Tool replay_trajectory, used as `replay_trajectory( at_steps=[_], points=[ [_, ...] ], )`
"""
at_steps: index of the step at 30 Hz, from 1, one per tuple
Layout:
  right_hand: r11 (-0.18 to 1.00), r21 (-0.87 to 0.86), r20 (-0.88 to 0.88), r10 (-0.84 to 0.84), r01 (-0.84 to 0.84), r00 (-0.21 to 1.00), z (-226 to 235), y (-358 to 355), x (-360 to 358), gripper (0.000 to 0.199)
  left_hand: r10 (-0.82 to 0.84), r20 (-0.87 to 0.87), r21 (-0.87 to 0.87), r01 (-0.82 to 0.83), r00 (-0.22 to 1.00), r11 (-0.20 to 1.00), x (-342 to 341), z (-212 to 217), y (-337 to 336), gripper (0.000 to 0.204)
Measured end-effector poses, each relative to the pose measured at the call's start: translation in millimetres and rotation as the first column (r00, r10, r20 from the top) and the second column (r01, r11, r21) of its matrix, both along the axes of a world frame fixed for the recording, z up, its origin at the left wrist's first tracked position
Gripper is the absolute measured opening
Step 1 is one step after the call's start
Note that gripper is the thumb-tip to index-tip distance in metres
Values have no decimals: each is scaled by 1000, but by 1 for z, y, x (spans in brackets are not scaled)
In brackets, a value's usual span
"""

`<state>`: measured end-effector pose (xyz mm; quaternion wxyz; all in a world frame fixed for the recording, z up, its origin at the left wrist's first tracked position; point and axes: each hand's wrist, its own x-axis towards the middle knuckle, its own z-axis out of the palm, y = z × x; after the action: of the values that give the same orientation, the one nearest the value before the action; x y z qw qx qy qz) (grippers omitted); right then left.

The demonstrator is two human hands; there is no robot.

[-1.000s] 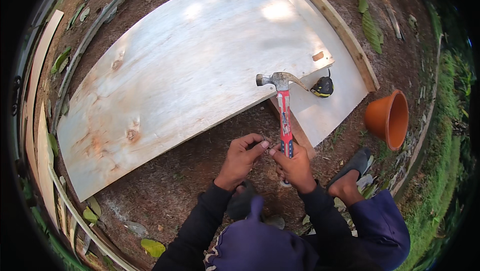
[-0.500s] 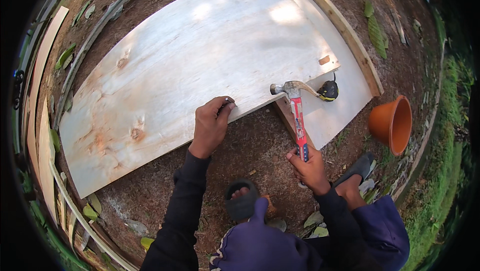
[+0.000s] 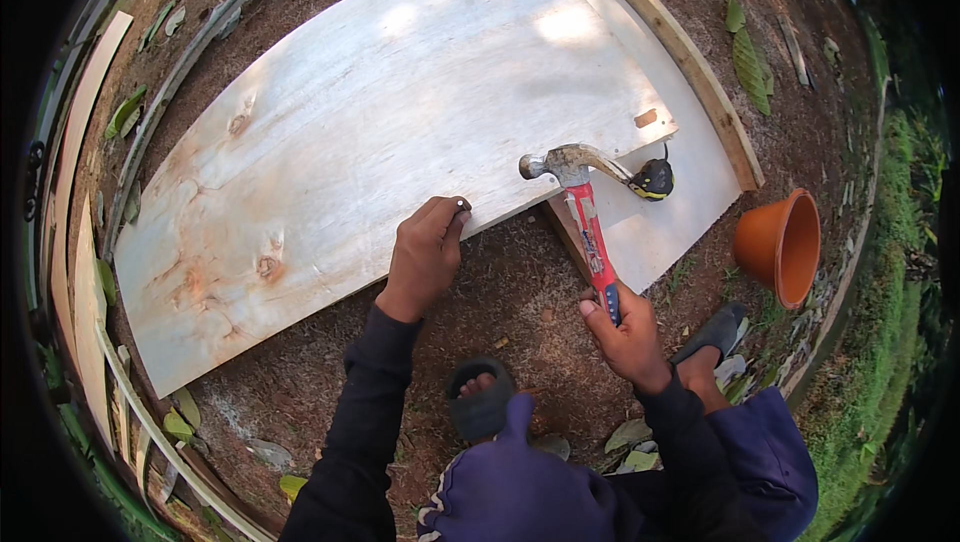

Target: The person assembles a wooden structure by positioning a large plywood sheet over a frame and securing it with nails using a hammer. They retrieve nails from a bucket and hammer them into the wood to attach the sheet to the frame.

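A pale plywood sheet (image 3: 360, 122) lies on the ground before me. At its near edge my left hand (image 3: 425, 254) is closed in a pinch around a nail (image 3: 461, 204), whose round head shows above the fingertips. My right hand (image 3: 632, 344) grips a claw hammer (image 3: 590, 234) by its red and blue handle. The hammer's steel head is over the sheet's near edge, right of the nail and apart from it. Just beyond the claw, a black and yellow tape measure (image 3: 654, 180) rests on a second white board (image 3: 690, 212).
An orange bucket (image 3: 765, 242) lies tilted on the soil at right. Wooden battens (image 3: 700, 62) border the boards, and long strips (image 3: 75, 172) lie at far left. My sandalled feet (image 3: 482, 397) are close to the near edge. Fallen leaves (image 3: 750, 67) are scattered around.
The hammer has shifted left, its head now nearer the nail. My left hand keeps its pinch at nearly the same place on the sheet.
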<state>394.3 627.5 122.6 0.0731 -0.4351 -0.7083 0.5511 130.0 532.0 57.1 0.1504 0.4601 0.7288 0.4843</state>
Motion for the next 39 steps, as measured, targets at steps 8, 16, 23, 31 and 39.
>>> replay_trajectory(
  at_steps=[8, 16, 23, 31, 39],
  points=[
    [895, 326, 139, 271, -303, 952, 51, 3, -17, 29, -3, -60, 4, 3, 998, 1000, 5, -2, -1, 10],
    [848, 335, 261, 336, -412, 905, 49, 4, -20, 29, -7, -61, 17, 8, 998, 1000, 2, -3, -6, 13],
    [845, 337, 272, 334, -415, 902, 51, -2, -24, 30, -17, -94, -13, 16, 995, 1000, 2, -4, -11, 12],
    [848, 358, 223, 328, -390, 918, 71, -6, -30, 31, 0, -91, 52, 5, 996, 999, 5, -12, -10, 14],
    [790, 301, 434, 386, -535, 814, 59, 0, -24, 31, -3, -152, 35, 8, 988, 999, 7, -17, -11, 18]
  ],
)
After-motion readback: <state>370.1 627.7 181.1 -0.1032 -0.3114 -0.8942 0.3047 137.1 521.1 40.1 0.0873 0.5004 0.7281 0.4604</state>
